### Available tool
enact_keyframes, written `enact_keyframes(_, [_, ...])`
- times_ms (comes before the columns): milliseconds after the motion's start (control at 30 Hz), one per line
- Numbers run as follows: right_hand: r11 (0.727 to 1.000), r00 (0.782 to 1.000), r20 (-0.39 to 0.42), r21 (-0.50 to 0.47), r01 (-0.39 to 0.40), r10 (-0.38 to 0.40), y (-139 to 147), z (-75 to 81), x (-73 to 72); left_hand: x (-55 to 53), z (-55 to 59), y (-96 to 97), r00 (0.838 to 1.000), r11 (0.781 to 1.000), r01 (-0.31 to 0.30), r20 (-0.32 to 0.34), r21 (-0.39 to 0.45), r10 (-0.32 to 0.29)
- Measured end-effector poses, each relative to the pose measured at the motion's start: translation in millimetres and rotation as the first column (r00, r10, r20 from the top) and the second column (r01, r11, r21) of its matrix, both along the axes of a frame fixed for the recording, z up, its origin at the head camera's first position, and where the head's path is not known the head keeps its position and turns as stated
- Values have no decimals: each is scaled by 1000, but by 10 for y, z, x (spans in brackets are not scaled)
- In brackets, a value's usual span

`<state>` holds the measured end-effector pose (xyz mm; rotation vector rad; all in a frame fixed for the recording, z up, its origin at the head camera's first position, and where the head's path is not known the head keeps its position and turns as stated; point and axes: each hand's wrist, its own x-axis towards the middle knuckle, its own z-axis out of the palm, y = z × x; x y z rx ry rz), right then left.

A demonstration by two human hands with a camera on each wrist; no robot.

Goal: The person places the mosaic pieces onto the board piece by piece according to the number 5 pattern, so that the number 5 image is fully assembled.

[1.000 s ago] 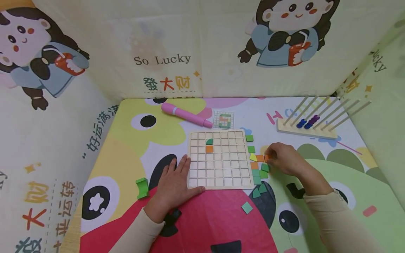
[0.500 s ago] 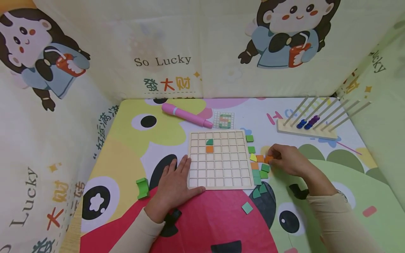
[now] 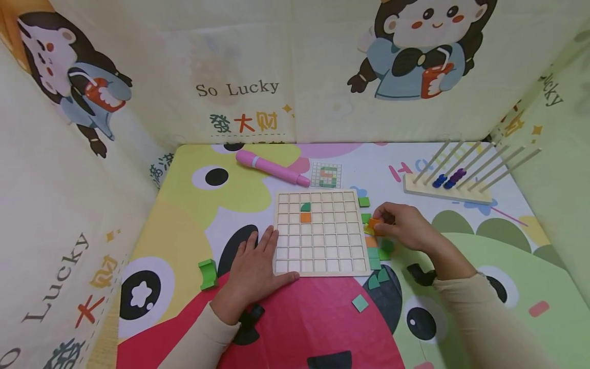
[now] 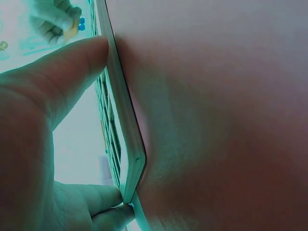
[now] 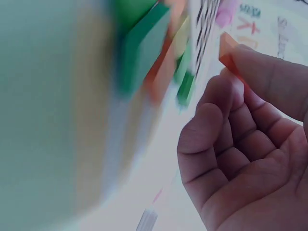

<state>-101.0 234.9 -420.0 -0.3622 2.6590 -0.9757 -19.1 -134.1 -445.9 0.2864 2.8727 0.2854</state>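
Observation:
My right hand [image 3: 405, 225] pinches an orange square tile [image 3: 374, 225] between thumb and fingertips, raised just right of the wooden grid board [image 3: 326, 239]. In the right wrist view the orange tile [image 5: 228, 50] sticks out past the thumb tip. On the board are a green quarter-round tile [image 3: 306, 207] and, below it, another orange square tile [image 3: 306, 218]. My left hand [image 3: 252, 271] lies with fingers spread at the board's lower left corner; in the left wrist view its thumb [image 4: 72, 67] touches the board's edge.
Loose green, teal, orange and yellow tiles lie along the board's right side, with a teal square [image 3: 360, 303] nearer. Behind are a pink pen [image 3: 272, 168], a small pattern card [image 3: 325, 175] and a peg rack [image 3: 447, 189] with beads. A green arched block [image 3: 208, 274] stands left.
My right hand has picked up an orange tile from the right end of the row and moved left with it towards the board. The left hand has stayed in place.

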Motion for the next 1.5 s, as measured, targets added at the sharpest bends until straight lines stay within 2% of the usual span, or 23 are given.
enact_keyframes(333, [993, 998, -5, -93, -66, 66, -484, 0, -122, 3, 5, -2, 1000, 1000, 0, -2, -2, 0])
enact_keyframes(567, [986, 993, 44, -129, -107, 113, -794, 21, -214, -3, 7, -3, 1000, 1000, -10, 13, -4, 10])
enact_keyframes(733, [983, 986, 63, -103, -150, 157, -1043, 29, -268, 0, 11, -2, 1000, 1000, -11, 19, -6, 11])
enact_keyframes(1000, [973, 973, 43, -63, -223, 226, -1337, -8, -293, 2, -9, 2, 1000, 1000, -1, 10, -19, 1])
enact_keyframes(1500, [980, 979, 50, 3, -200, 199, -1496, -80, -277, 5, -16, -1, 1000, 1000, -2, 1, -10, 2])
